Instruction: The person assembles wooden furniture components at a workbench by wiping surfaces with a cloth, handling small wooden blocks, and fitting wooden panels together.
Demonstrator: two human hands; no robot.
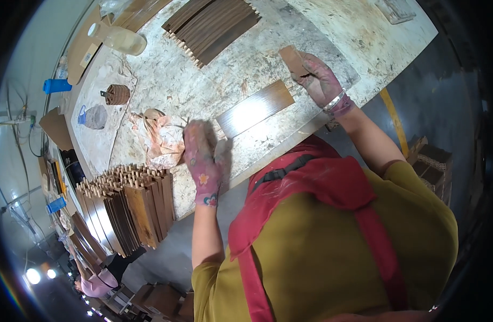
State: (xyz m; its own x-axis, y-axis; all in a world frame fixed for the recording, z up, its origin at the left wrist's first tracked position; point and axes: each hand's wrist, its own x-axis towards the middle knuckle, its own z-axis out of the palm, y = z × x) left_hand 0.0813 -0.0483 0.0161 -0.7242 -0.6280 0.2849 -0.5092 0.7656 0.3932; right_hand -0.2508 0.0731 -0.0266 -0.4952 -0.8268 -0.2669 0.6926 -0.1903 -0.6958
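Note:
A dark brown wooden board (254, 110) lies flat on the worktable in front of me, with small dowel pins at its ends and a bright glare on its face. My right hand (322, 83), in a stained pink glove, grips a small brown rectangular pad (293, 60) that looks like folded sandpaper, held just past the board's right end. Beside the board's left end is my left hand (202, 153), in a flowered pink glove, fingers stretched out and thumb apart, holding nothing. A crumpled stained cloth (159, 138) lies next to the left fingers.
Finished-looking boards with dowels (211, 27) are stacked at the far side. More doweled boards (128, 206) stand in rows at the left edge. A plastic bottle (118, 38), a brown ribbed object (116, 94) and a grey rag (93, 116) sit at left. Another person (99, 282) works at lower left.

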